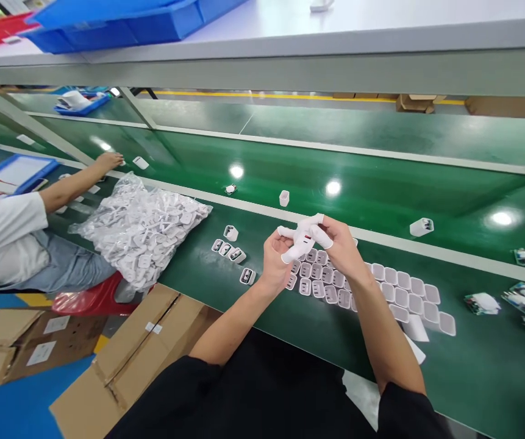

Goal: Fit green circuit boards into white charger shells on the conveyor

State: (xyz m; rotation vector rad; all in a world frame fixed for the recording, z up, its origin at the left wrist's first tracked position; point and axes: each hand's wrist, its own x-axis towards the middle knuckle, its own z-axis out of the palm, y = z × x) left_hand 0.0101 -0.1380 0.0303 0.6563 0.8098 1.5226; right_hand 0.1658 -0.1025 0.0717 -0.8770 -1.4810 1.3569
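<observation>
Both hands, with white finger cots on several fingertips, meet over the bench. My left hand [277, 259] and my right hand [339, 242] pinch a small white charger housing [307, 239], which shows dark slots and a bit of red. The finger cots hide much of its outline. Just below the hands stand rows of white housings with slots inside [317, 288], partly covered by my right forearm. Right of that forearm are more open white housings [402, 297]. A few housings with dark ports [237, 255] sit left of my left hand.
A clear bag of white plastic parts [146, 225] lies at the left, near a co-worker's arm [77, 183]. Circuit boards with white parts [482, 303] lie at the right. Single housings [421, 227] stand on the green belt [372, 201]. A shelf [358, 46] overhangs the back.
</observation>
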